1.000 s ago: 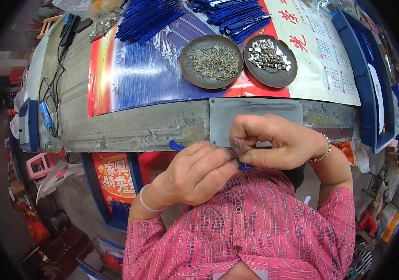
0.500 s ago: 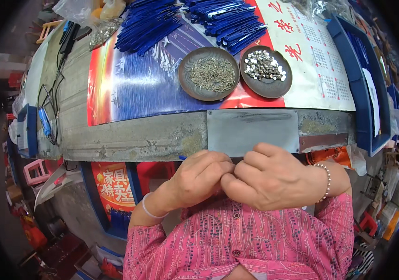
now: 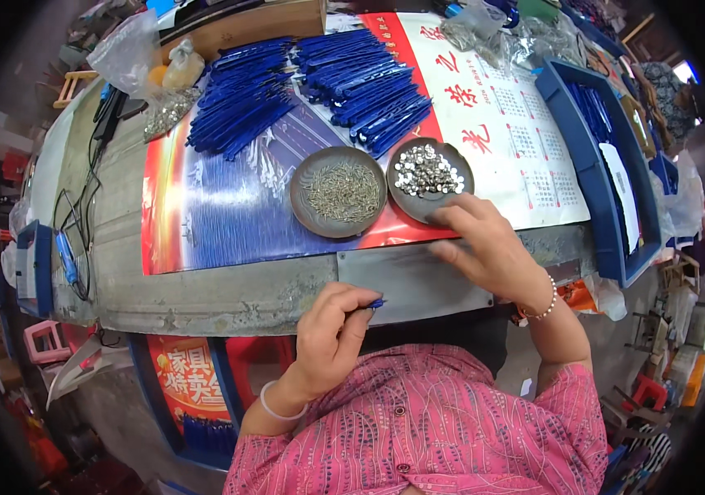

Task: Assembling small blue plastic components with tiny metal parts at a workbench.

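My left hand [image 3: 332, 337] is closed in front of the table edge, pinching a small blue piece [image 3: 377, 304]; only its tip shows past the fingers. Over the front edge of the right-hand dark round dish [image 3: 466, 157], my right hand [image 3: 491, 252] reaches with thumb and fingers apart, and nothing shows between them. That dish bears small shiny silver discs [image 3: 428, 170]. Left of it, a larger dark dish [image 3: 303, 216] is filled with thin metal pins [image 3: 344, 195]. Behind the dishes lie two piles of slender blue strips, a left pile [image 3: 241, 99] and a right pile [image 3: 365, 78].
A printed poster sheet [image 3: 228, 235] covers much of the table. Along the front edge is a grey metal plate [image 3: 410, 285]. Blue trays stand at the right [image 3: 546, 91] and left [image 3: 35, 268]. Plastic bags [image 3: 125, 54] and a black cable [image 3: 88, 194] lie at the left.
My hands, together before my chest earlier, have parted. The right one has moved forward to the disc dish and opened; the left shows a blue tip. The view has shifted too.
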### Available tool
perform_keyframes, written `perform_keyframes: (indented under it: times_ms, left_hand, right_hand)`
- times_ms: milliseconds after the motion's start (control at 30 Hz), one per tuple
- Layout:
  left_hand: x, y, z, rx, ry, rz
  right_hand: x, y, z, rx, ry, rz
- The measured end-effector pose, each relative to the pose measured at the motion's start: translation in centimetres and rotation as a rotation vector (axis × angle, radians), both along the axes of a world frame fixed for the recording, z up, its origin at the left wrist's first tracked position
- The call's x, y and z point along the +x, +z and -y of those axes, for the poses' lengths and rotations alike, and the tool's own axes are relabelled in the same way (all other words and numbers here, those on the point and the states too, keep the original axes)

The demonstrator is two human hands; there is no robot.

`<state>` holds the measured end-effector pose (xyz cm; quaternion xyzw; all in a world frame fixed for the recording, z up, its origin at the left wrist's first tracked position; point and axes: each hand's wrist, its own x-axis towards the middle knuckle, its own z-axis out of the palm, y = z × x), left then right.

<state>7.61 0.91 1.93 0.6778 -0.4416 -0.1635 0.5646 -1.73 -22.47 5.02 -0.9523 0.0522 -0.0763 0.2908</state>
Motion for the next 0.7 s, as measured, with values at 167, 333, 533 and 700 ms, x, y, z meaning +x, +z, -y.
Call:
perform_keyframes:
  times_ms: [167, 333, 533, 700]
  left_hand:
    - [-0.7, -0.4, -0.1, -0.013, -0.024, -0.312]
    - [-1.0, -0.3, -0.1, -0.032, 0.016, -0.517]
    - [-0.6, -0.8, 0.7, -0.106, 0.093, -0.848]
    - [-0.7, -0.8, 1.3, -0.207, 0.099, -0.924]
  right_hand:
    - [0.9, -1.5, 1.0, -0.167, -0.022, 0.039]
    - [2.1, -2.0, 1.2, -0.234, 0.013, -0.052]
    - [2.3, -1.9, 1.4, -0.226, 0.057, -0.033]
    - [2.3, -2.1, 1.3, -0.182, 0.059, 0.02]
